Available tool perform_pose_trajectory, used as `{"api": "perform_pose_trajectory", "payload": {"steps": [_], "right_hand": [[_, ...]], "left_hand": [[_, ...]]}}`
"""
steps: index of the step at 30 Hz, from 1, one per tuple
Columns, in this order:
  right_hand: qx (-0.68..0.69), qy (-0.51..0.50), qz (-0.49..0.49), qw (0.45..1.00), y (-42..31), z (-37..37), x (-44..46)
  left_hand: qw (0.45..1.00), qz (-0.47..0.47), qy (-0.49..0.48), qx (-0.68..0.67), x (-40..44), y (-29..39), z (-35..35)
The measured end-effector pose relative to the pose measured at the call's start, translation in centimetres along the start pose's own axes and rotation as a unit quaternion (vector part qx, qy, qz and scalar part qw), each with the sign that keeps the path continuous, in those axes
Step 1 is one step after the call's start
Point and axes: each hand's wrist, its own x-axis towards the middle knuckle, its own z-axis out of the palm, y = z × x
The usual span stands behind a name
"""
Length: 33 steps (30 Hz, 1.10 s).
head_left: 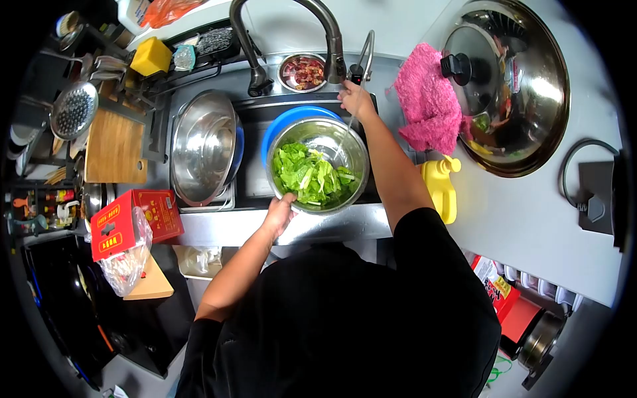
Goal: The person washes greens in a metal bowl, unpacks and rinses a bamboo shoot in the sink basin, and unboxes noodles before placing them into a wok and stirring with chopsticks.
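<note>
A steel mixing bowl [360, 174] holds torn green lettuce leaves [306, 174] and sits tilted slightly in the sink, over a blue basin [282, 126]. My left hand [281, 213] grips the bowl's near rim, thumb on the inside. A thin stream of water falls into the bowl from below my right hand [357, 101]. The bent fingers of that hand are at the lower end of the dark faucet [332, 50], close to a small slim tap [367, 50]; the exact grip is partly hidden.
Left of the blue basin, a large steel bowl [206, 149] leans in the sink [252, 189]. Behind stands a small bowl of reddish pieces [303, 71]. To the right are a pink cloth [430, 96], a yellow bottle [441, 192] and a large pan lid [517, 86]. A red box [156, 215] stands left.
</note>
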Motion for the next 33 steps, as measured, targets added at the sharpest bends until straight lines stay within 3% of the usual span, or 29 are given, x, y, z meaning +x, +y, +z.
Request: {"api": "perform_pose_trajectory", "payload": {"steps": [2,6,8,10,13,17,20,33], "right_hand": [[-0.004,0.008,0.013,1.0,-0.5,-0.2,-0.4],[-0.091,0.092,-0.063,0.99,1.3,-0.4,-0.3],[-0.05,0.138,-0.034,0.989,2.0,-0.8,-1.1],[-0.112,0.201,0.002,0.973,0.9,-1.2,-4.1],[-0.114,0.263,-0.036,0.957,0.6,-1.0,-8.7],[-0.116,0.257,0.01,0.959,3.0,-0.8,-12.5],[-0.027,0.235,0.05,0.97,5.4,0.0,-14.2],[-0.107,0.158,0.078,0.979,4.1,0.6,-21.3]], "left_hand": [[1.0,0.007,-0.003,-0.008,0.1,-0.8,-0.3],[0.999,0.009,-0.025,-0.018,0.5,-1.2,-0.9],[0.999,0.021,-0.026,-0.027,0.1,-1.0,-0.4],[1.0,0.014,-0.024,-0.012,-0.6,-0.3,0.0],[1.0,0.015,-0.021,0.001,-0.3,-0.4,0.1],[0.999,0.015,-0.019,0.033,-0.1,-0.3,0.1],[0.999,0.019,-0.022,0.032,-0.2,-0.3,-0.1],[0.998,0.031,-0.044,0.045,0.4,-0.9,-0.6]]}}
